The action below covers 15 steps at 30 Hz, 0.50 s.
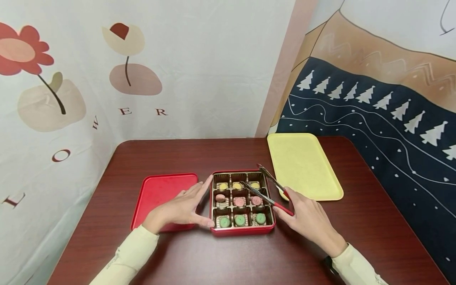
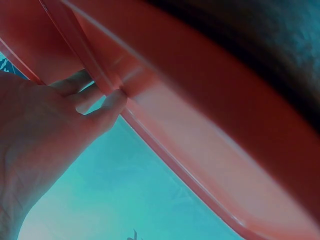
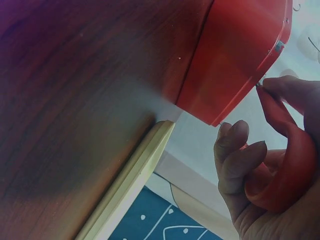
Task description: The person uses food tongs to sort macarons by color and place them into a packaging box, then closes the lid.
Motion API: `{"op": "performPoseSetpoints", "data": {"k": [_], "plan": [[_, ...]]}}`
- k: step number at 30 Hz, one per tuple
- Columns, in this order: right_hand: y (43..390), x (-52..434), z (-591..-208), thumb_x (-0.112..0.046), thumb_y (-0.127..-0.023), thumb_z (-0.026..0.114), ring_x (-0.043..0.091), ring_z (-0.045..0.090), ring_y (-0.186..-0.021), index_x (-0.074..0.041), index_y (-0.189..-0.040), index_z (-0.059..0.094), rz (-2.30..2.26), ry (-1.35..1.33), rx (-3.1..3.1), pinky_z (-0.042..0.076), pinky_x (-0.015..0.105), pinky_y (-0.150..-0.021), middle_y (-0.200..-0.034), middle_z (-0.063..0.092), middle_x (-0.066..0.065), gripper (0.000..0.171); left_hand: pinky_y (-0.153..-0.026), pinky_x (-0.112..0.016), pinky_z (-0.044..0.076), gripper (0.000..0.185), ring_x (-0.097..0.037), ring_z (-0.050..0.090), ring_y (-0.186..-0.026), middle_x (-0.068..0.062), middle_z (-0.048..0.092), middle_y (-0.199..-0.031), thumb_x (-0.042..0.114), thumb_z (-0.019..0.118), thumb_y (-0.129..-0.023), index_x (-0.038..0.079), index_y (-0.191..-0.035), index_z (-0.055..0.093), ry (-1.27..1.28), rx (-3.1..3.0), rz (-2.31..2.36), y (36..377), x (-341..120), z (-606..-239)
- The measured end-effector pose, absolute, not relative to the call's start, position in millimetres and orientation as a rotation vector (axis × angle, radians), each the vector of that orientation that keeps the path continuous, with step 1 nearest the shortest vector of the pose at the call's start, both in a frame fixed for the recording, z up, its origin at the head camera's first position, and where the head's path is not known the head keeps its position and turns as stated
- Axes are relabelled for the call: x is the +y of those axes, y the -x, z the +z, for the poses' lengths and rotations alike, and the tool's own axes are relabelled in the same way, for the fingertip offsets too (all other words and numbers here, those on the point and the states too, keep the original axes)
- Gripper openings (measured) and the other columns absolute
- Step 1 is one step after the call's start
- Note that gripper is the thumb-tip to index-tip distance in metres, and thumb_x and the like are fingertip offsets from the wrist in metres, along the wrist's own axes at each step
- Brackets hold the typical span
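The left hand [image 1: 183, 208] lies open with straight fingers against the red box [image 1: 243, 230] of sweets between both hands, while the right hand [image 1: 306, 215] grips red-handled tongs [image 1: 265, 189] over it.

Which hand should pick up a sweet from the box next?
Probably the right hand. It already holds the tongs, whose tips hang over the sweets in the red box. The left hand only rests against the box's left side.
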State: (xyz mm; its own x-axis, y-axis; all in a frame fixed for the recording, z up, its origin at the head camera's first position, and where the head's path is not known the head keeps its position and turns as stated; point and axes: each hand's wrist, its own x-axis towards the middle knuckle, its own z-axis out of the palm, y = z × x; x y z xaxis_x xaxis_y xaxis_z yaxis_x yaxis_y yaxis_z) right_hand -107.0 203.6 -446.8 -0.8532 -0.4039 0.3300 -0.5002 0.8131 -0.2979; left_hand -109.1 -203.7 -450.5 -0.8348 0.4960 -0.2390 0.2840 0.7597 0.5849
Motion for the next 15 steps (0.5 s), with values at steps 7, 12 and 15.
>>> {"op": "performPoseSetpoints", "data": {"k": [7,12,15], "plan": [[106.6,205.4,-448.9,-0.038,-0.086,0.093,0.013,0.048,-0.061,0.000,-0.132,0.068,0.541,-0.707,-2.710,0.044,0.032,-0.051,-0.077,0.056,-0.002,0.065,-0.125,-0.074,0.011,0.142,-0.043,0.011,-0.165,-0.024,0.018,-0.177,0.074,0.084,-0.083,0.024,-0.176,-0.011,-0.597,2.574,0.765,108.9,-203.5,-449.8],[107.7,206.4,-448.5,-0.039,-0.087,0.093,0.012,0.047,-0.060,-0.003,-0.129,0.069,0.560,-0.698,-2.666,0.041,0.032,-0.050,-0.075,0.053,-0.004,0.060,-0.125,-0.075,0.011,0.142,-0.042,0.010,-0.165,-0.020,0.017,-0.179,0.072,0.085,-0.083,0.025,-0.176,-0.011,-0.594,2.565,0.793,109.1,-203.5,-450.8],[109.1,207.7,-447.8,-0.039,-0.087,0.093,0.010,0.042,-0.057,-0.005,-0.126,0.069,0.574,-0.690,-2.641,0.037,0.029,-0.047,-0.072,0.046,-0.007,0.056,-0.125,-0.075,0.010,0.142,-0.041,0.009,-0.165,-0.019,0.016,-0.179,0.071,0.086,-0.083,0.026,-0.176,-0.011,-0.590,2.566,0.804,109.3,-203.2,-451.3]]}}
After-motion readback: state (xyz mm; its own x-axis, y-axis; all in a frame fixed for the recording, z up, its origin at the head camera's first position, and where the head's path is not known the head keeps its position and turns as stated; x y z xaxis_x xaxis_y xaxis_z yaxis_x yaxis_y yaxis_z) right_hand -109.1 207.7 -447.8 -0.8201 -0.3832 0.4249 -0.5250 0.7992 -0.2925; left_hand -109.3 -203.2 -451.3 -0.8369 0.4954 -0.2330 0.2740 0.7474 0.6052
